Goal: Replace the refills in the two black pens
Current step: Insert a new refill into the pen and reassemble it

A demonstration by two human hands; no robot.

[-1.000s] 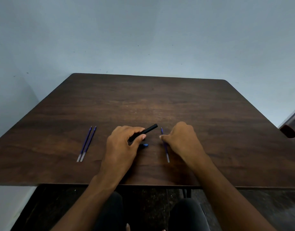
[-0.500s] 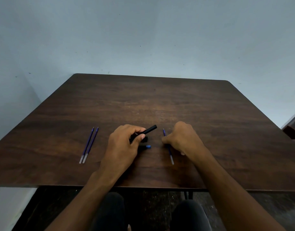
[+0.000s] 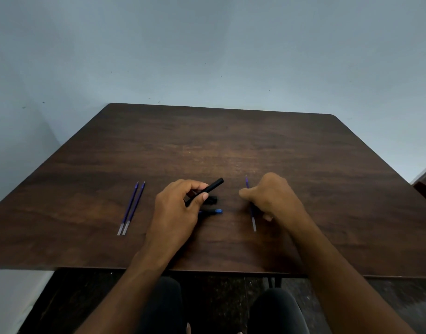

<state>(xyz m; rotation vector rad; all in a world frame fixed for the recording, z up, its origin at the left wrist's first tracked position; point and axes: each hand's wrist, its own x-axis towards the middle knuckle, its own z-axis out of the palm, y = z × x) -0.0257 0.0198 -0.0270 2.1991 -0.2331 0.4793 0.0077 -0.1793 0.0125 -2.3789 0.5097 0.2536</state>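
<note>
A: Head view, items?
B: Brown table [image 3: 231,141]. Left hand [image 3: 175,210], fingers curled round black pen barrel [image 3: 213,185], lifted. Right hand [image 3: 269,196], fingers closed on single refill [image 3: 253,219] lying on the table. Two spare refills [image 3: 130,208] lie side by side, far left.
A: Obscured?
B: Second black pen [image 3: 212,211], blue-tipped, half hidden under the left hand; small black piece [image 3: 212,200] beside it, unclear.
</note>
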